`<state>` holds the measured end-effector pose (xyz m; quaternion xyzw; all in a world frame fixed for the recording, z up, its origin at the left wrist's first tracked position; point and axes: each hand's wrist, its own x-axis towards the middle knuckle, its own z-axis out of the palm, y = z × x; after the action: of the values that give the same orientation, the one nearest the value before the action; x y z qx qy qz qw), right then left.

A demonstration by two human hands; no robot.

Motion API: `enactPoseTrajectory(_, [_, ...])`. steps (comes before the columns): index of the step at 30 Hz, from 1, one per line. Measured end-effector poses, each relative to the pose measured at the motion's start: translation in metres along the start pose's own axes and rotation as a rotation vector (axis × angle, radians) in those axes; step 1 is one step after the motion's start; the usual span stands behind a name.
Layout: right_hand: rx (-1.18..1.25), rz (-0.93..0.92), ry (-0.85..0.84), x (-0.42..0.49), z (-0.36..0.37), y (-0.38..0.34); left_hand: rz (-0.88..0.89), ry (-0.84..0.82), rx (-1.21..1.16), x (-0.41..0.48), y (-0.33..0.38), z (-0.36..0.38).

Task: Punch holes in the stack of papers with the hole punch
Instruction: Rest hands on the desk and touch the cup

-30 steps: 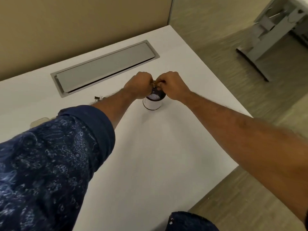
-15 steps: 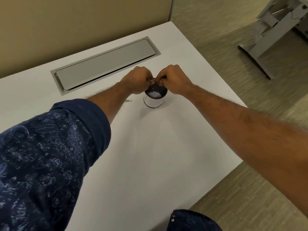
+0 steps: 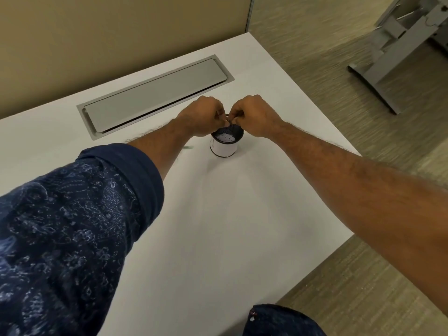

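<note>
both hands meet right over a small round cup (image 3: 223,147) standing upright on the white desk (image 3: 218,226). cup is white-sided with a dark rim and dark mesh inside, and there's a pile of small white bits in it that look like paper punchings. left hand (image 3: 202,118) sits at the cup's left rim, right hand (image 3: 254,116) at its right rim, knuckles up, both curled tight with fingers (image 3: 230,117) pinched together just above the cup's far rim. something small and dark is pinched between them, too hidden by the fingers to tell what it is, so can't say if it's the hole punch or part of it. can't see any stack of papers either. just left of the cup, partly under the left forearm, a thin pale green strip (image 3: 188,147) lies flat on the desk. beyond the cup, a long grey cable flap (image 3: 155,93) is set into the desk, lid down. left arm has a dark blue patterned sleeve (image 3: 72,226) rolled above the forearm; right forearm is bare. right of the cup, past the desk edge, there's striped carpet floor (image 3: 339,76) and a grey metal desk leg (image 3: 388,52) further off.
</note>
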<state>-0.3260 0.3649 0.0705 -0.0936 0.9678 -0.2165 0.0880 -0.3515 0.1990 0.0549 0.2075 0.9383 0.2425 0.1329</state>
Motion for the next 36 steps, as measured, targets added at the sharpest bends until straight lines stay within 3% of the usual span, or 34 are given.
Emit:
enactPoseTrajectory(3, [0.133,0.098,0.004,-0.001,0.000,0.003,0.002,-0.004,-0.038,-0.005,-0.002,0.000])
enactPoseTrajectory(5, [0.482,0.241,0.014,-0.005,-0.002,0.003,-0.021,0.015,-0.148,-0.011,-0.003,-0.001])
enactPoseTrajectory(10, [1.077,0.424,-0.085,-0.023,-0.010,0.004,-0.201,-0.015,-0.787,-0.031,0.004,-0.006])
enactPoseTrajectory(17, [1.554,0.469,-0.156,-0.048,-0.007,-0.007,-0.356,-0.050,-1.298,-0.069,-0.002,-0.004])
enactPoseTrajectory(22, [1.610,0.460,-0.188,-0.070,0.017,-0.026,-0.398,-0.045,-1.415,-0.110,-0.011,0.002])
enactPoseTrajectory(28, [1.610,0.471,-0.238,-0.095,0.064,-0.057,-0.464,-0.009,-1.390,-0.169,-0.033,0.019])
enactPoseTrajectory(36, [1.161,0.430,-0.329,-0.132,0.138,-0.108,-0.531,0.036,-1.023,-0.258,-0.073,0.048])
